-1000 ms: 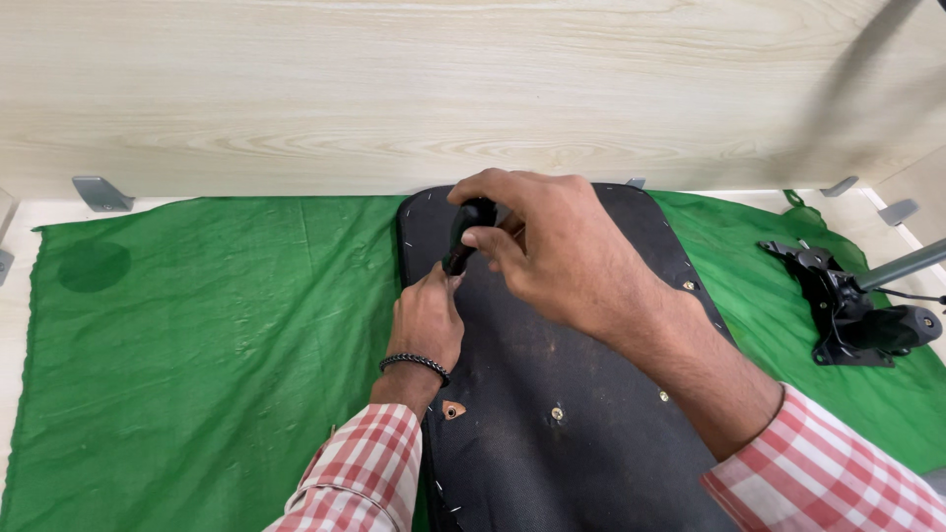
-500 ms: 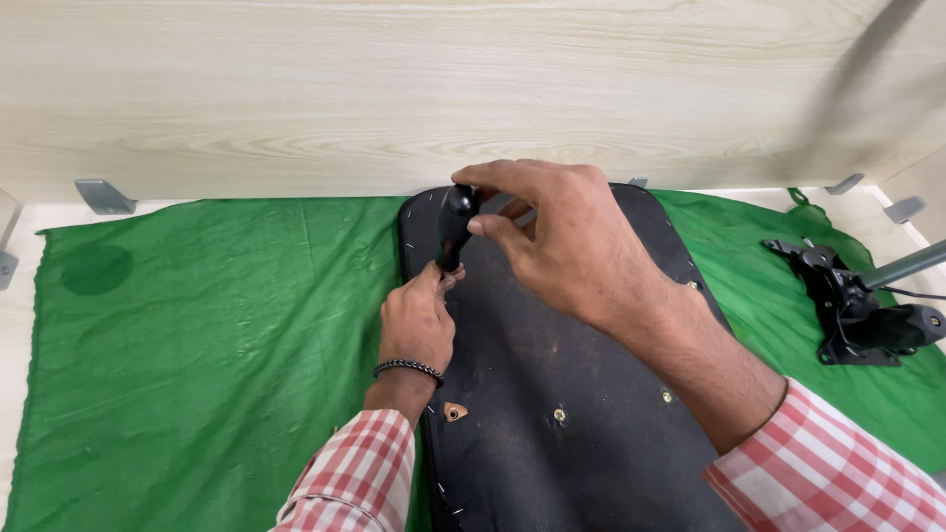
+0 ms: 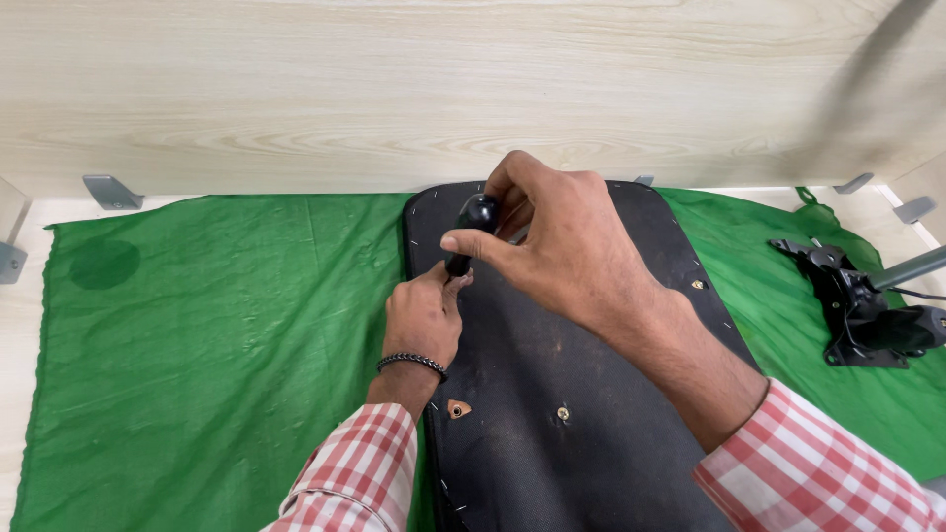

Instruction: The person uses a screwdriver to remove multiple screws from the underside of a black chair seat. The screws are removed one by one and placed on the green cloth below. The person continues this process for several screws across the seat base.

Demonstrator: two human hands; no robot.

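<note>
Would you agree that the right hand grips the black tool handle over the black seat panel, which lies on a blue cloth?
Not quite: the cloth is green, not blue, as the head view shows. The rest holds: the right hand grips the black tool handle over the black seat panel lying on that cloth.

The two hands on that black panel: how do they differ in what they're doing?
The right hand is raised, fingers curled around the black tool handle from above; the left hand sits low on the black panel, fingertips pinched at the tool's lower end. The left wrist wears a dark beaded bracelet; the right wrist is bare. Both arms have red-checked sleeves.
</note>
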